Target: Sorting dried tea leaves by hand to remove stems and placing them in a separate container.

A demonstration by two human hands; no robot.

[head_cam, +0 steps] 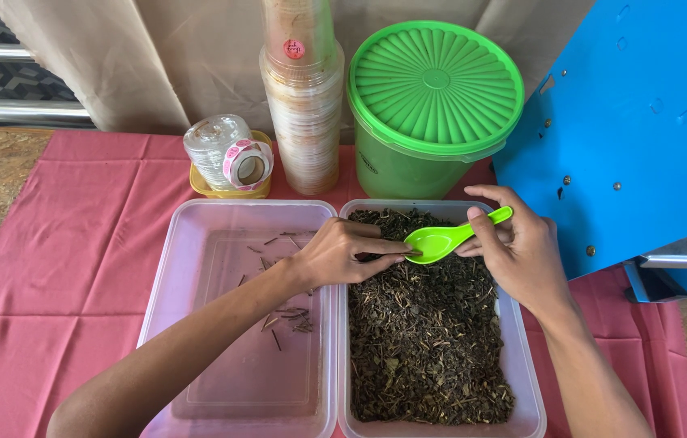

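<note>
Starting at the fingers point(485, 229): my right hand point(522, 255) has thumb + fingers closed around the handle of the green spoon point(447, 238), gripping it w/ the bowl pointing left, held just above the dried leaves point(424, 332). My left hand point(342, 253) reaches across from the left; its fingertips are pinched together right at the spoon's bowl rim. Can't tell if they're holding a bit of leaf or just touching the spoon.

Both hands sit over the far end of the right clear tub point(531, 405), which is nearly full of dark dried leaves. Left clear tub point(166, 268) butts against it, side by side, and has only a few scattered stems point(291, 316) on its bottom; my left forearm crosses over it.

Further out, behind the tubs: green lidded bucket point(428, 97) in the middle-right, a tall stack of clear cups point(303, 97) just left of it, then a small yellow tray point(230, 191) w/ a stack of clear lids and a roll of stickers point(248, 164). All on a pink cloth point(59, 243) over the surface. A blue metal machine point(635, 122) stands at right.
</note>
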